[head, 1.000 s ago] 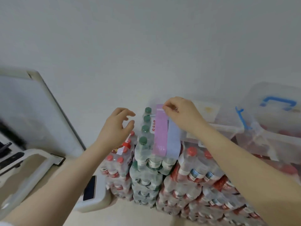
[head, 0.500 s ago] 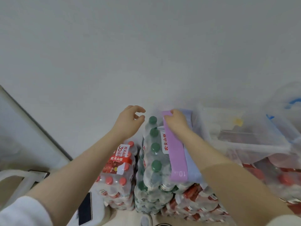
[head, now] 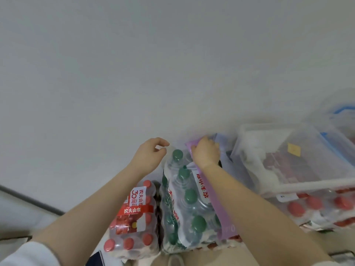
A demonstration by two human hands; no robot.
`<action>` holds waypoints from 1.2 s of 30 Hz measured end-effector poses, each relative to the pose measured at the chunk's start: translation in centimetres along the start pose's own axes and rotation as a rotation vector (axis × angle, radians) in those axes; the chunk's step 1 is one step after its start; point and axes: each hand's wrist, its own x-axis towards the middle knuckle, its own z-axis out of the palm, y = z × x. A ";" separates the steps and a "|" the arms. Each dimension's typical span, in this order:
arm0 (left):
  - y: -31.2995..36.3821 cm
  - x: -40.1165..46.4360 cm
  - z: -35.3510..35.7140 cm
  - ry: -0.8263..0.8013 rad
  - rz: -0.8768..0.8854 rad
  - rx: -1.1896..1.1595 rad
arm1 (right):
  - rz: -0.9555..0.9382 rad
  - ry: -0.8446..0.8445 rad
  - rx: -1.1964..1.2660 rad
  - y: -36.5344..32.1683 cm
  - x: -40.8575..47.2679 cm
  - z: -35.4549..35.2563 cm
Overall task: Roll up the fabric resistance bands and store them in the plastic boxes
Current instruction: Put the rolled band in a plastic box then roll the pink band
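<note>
My right hand pinched the purple band at its far end, left hand loosely curled, empty; rolling not yet begun, needing both grips.

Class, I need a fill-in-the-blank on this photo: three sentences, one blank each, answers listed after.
1. The flat purple fabric band lies on the shrink-wrapped pack of bottles with ____ caps.
2. The ____ hand presses on the band's far end.
3. The pack left of it has ____ caps, and the left hand holds nothing.

Answers: green; right; red
</note>
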 end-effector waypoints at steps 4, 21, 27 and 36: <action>-0.7 0.3 -0.4 -0.056 0.018 -0.009 | 0.067 -0.061 0.134 -0.6 0.0 -1.1; 7.1 -6.3 -1.6 -0.243 0.382 -0.449 | -0.352 0.074 0.948 -1.8 -13.1 -11.3; 9.2 -11.2 -2.2 -0.455 0.523 -0.587 | -0.353 0.134 1.009 -0.6 -18.8 -14.1; 7.2 -15.2 -0.7 -0.540 0.486 -0.437 | -0.181 0.223 1.088 2.9 -25.2 -13.7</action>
